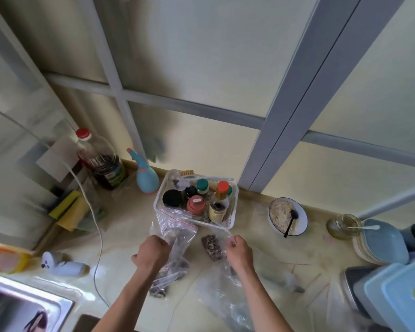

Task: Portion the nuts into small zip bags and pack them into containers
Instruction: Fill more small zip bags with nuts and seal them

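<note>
Both hands (151, 250) (238, 251) grip zip bags (175, 226) over the cluttered counter (120, 248).

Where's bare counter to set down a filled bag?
Bare counter lies between the bowl and the right hand, and more left, between the cable and the left hand. Crowded: the white basket behind the hands, stacked containers at right.
</note>
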`<state>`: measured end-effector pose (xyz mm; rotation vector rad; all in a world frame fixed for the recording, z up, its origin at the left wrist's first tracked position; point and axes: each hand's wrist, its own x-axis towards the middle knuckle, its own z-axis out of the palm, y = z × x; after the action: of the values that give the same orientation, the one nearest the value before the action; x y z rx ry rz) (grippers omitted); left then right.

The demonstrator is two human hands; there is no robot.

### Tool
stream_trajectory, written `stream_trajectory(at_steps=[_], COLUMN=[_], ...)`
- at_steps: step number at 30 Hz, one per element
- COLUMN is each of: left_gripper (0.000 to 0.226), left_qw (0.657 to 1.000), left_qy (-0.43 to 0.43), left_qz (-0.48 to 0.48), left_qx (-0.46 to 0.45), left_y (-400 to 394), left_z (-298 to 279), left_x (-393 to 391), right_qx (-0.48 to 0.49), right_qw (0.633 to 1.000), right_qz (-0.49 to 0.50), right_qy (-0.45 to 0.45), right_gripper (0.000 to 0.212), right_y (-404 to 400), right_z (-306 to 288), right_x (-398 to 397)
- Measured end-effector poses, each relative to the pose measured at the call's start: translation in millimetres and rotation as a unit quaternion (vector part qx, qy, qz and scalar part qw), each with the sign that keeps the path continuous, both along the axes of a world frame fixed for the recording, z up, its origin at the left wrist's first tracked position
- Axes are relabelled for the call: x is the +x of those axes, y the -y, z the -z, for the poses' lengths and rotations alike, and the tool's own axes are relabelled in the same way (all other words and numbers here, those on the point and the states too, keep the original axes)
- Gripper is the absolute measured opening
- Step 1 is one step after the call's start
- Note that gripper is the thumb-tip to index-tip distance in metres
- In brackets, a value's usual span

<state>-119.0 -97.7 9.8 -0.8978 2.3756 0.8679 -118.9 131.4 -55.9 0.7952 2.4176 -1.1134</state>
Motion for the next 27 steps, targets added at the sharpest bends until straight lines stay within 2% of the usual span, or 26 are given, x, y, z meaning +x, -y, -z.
stream_trajectory(at_steps=[1, 4, 6, 9, 12, 16, 19, 22, 25, 27], left_gripper=[0.022, 0.008, 0.016, 0.028, 0.020, 0.007, 0.027, 0.010, 0.008, 0.009], left_qw=[0.998, 0.984, 0.972, 0.956, 0.949, 0.951, 0.959, 0.948, 0.907, 0.876], left_qy=[0.027, 0.082, 0.100, 0.098, 0.092, 0.076, 0.004, -0.074, -0.132, -0.163], left_qz=[0.047, 0.141, 0.192, 0.243, 0.269, 0.295, 0.280, 0.258, 0.235, 0.223], left_qx=[-0.020, -0.071, -0.096, -0.132, -0.139, -0.055, 0.049, 0.168, 0.323, 0.396], left_y=[0, 0, 1, 4, 8, 5, -2, -7, -16, -24], left_z=[2, -3, -7, -17, -35, -62, -86, -105, -117, -126], left_x=[1, 3, 4, 6, 9, 9, 9, 11, 13, 16], right_qx=[-0.001, -0.018, -0.026, -0.025, -0.032, -0.022, -0.005, -0.128, -0.288, -0.348], right_qw=[1.000, 1.000, 0.999, 0.999, 0.996, 0.990, 0.980, 0.973, 0.938, 0.921], right_qz=[-0.001, 0.001, 0.005, 0.005, 0.018, 0.037, 0.078, 0.064, 0.029, -0.011], right_qy=[-0.003, -0.015, -0.026, -0.044, -0.080, -0.133, -0.184, -0.181, -0.189, -0.172], right_gripper=[0.021, 0.015, 0.014, 0.009, 0.015, 0.026, 0.031, 0.041, 0.050, 0.057], right_y=[-1, -3, -5, -7, -8, -4, -6, -9, -8, -13], right_z=[-2, -6, -9, -17, -23, -37, -51, -67, -91, -101], right_x=[2, 5, 8, 15, 21, 29, 32, 38, 49, 57])
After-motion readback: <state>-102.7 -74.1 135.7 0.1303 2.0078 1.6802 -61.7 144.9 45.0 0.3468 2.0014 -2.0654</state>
